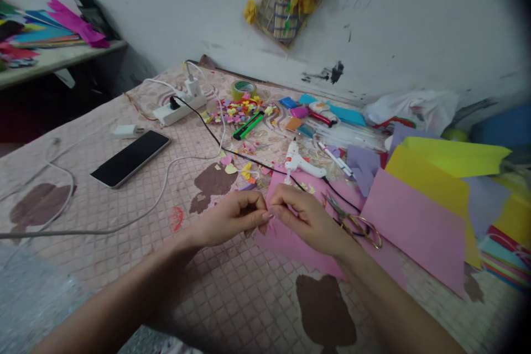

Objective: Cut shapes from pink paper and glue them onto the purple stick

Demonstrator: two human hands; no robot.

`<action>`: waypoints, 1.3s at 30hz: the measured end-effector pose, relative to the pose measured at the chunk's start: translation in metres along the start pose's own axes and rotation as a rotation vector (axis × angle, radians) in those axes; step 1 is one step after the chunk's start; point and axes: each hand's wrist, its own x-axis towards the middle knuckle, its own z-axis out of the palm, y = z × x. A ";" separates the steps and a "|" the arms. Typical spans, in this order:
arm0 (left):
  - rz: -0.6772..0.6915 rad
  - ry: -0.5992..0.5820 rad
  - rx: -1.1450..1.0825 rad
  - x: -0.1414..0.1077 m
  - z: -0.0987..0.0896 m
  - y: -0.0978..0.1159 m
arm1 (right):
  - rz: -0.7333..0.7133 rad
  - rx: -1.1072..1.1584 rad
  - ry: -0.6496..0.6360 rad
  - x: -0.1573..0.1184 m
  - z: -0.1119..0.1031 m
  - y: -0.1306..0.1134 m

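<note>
Over the middle of the table, my left hand [235, 215] and my right hand [302, 213] meet at the fingertips. Both are closed in a pinch, thumbs against curled fingers. Whatever they hold between them is too small or too hidden to name. Beneath my right hand lies a pink paper sheet [286, 249]. A white hot glue gun [302, 161] rests on its side just beyond my hands. Gold-handled scissors [352, 220] lie open-bladed to the right of my right hand. Small paper cutouts [230, 168] are scattered past my left hand.
A phone [130, 159] and a white power strip [179, 110] lie left, with cables crossing the table. Behind are a green cutter knife [249, 125], a tape roll [243, 90] and a pile of colourful paper pieces [236, 110]. Coloured sheets [415, 227] are stacked right.
</note>
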 end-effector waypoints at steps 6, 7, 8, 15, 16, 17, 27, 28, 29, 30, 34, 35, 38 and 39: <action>0.022 0.065 -0.065 0.000 0.000 0.000 | 0.070 0.039 0.093 -0.002 0.004 0.005; 0.021 0.078 -0.060 0.000 0.000 0.000 | 0.090 0.051 0.096 -0.002 0.005 0.006; 0.023 0.088 -0.050 0.000 0.000 0.000 | 0.113 0.066 0.103 -0.003 0.005 0.007; 0.160 0.355 0.333 -0.003 0.005 -0.002 | 0.261 0.421 0.148 -0.002 0.002 0.008; 0.202 0.391 0.386 -0.003 0.005 -0.003 | 0.286 0.524 0.116 -0.002 0.001 0.007; 0.244 0.419 0.426 -0.003 0.005 -0.005 | 0.318 0.625 0.075 -0.002 0.001 0.007; 0.741 0.534 0.585 0.000 0.004 -0.014 | 0.493 1.179 -0.115 -0.005 0.004 0.011; 0.756 0.533 0.599 0.000 0.004 -0.014 | 0.490 1.207 -0.127 -0.005 0.005 0.011; 0.764 0.531 0.614 0.000 0.004 -0.014 | 0.488 1.231 -0.139 -0.005 0.005 0.012; 0.769 0.532 0.626 0.000 0.004 -0.015 | 0.487 1.251 -0.151 -0.005 0.005 0.012; 0.804 0.527 0.665 -0.002 0.003 -0.018 | 0.518 1.312 -0.182 -0.005 0.008 0.014; 0.822 0.522 0.677 -0.002 0.002 -0.019 | 0.531 1.327 -0.186 -0.004 0.009 0.014; 0.879 0.506 0.719 -0.003 0.000 -0.021 | 0.565 1.355 -0.187 -0.004 0.010 0.014; 0.893 0.501 0.734 -0.004 0.000 -0.022 | 0.572 1.355 -0.183 -0.004 0.011 0.014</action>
